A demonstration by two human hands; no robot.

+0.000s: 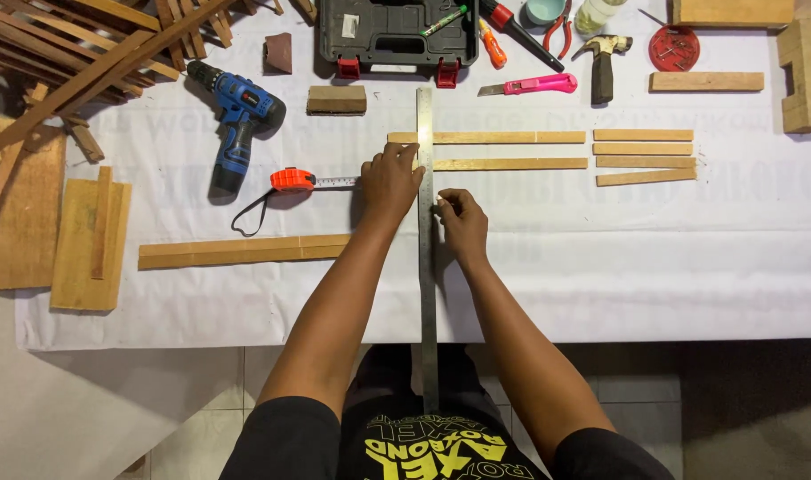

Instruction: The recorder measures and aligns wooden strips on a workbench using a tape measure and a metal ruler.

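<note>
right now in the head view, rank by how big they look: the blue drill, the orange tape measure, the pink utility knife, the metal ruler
1. metal ruler, by far the longest
2. blue drill
3. pink utility knife
4. orange tape measure, counting its case only

The left hand and right hand rest at the ruler.

Tape measure [293, 180] lies left of steel ruler [426, 240].

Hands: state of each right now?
Left hand: flat, pressing the steel ruler and wood strips; grips nothing.
Right hand: fingers pinched beside the ruler; what they hold cannot be told.
</note>
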